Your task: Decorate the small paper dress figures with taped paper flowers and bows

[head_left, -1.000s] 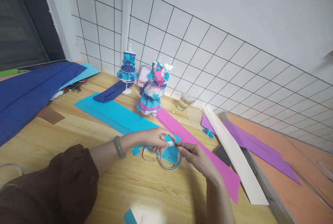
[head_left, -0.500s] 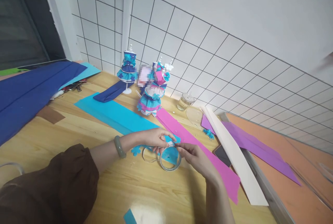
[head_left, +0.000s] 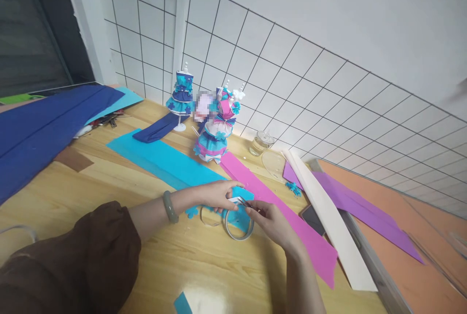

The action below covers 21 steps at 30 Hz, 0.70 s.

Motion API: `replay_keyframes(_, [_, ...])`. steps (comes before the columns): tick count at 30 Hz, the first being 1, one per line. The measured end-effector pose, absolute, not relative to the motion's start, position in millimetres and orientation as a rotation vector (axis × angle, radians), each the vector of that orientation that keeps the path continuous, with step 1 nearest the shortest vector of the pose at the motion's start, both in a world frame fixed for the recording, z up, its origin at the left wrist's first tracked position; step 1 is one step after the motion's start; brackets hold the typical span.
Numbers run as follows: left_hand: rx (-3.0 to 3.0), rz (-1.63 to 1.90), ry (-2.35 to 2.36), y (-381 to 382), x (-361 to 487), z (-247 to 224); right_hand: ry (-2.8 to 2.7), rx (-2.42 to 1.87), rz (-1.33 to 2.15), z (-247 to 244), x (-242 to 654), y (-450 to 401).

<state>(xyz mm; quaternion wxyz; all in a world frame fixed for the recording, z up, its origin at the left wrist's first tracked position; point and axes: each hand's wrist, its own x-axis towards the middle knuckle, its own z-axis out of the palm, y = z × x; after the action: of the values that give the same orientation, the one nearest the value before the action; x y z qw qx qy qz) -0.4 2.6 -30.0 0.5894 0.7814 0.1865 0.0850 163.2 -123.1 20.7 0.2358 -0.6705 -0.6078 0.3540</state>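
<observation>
My left hand is closed, its thumb and fingers pinching a small white strip. Meeting that strip from the right are thin, pointed metal tweezers, gripped between the thumb and fingers of my right hand. Just below both hands stands a roll of clear tape, partly over the end of a light-blue paper strip. A second, thinner ring lies under my left hand, which hides part of it. Beside it is a blue paper flower.
Two small dress stands with tiered paper dresses, one blue and one multicoloured, stand at the back. Long blue, pink, white and purple strips lie around. A glass stands by the wall; a dark phone-like slab lies right.
My right hand has drawn slightly away from the left fingers, so the tweezers and the white strip show more plainly. The left index finger has curled back a little.
</observation>
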Motion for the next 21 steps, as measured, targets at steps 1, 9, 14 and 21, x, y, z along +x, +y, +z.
replay_keyframes(1, [1.835,0.207,0.444,2.6,0.2,-31.3,-1.669,-1.831,0.976,20.0,163.4,-122.9])
replay_keyframes(9, [1.786,0.148,0.409,-1.1,0.6,-29.4,-1.627,-1.861,0.955,19.1,167.8,-123.8])
replay_keyframes(14, [1.792,0.053,0.469,-7.1,-0.5,-20.7,-1.54,-1.869,1.033,21.7,175.4,-127.2])
replay_keyframes(21, [1.843,-0.061,0.434,-21.2,-5.3,-8.4,-1.355,-2.213,0.902,16.7,182.9,-128.9])
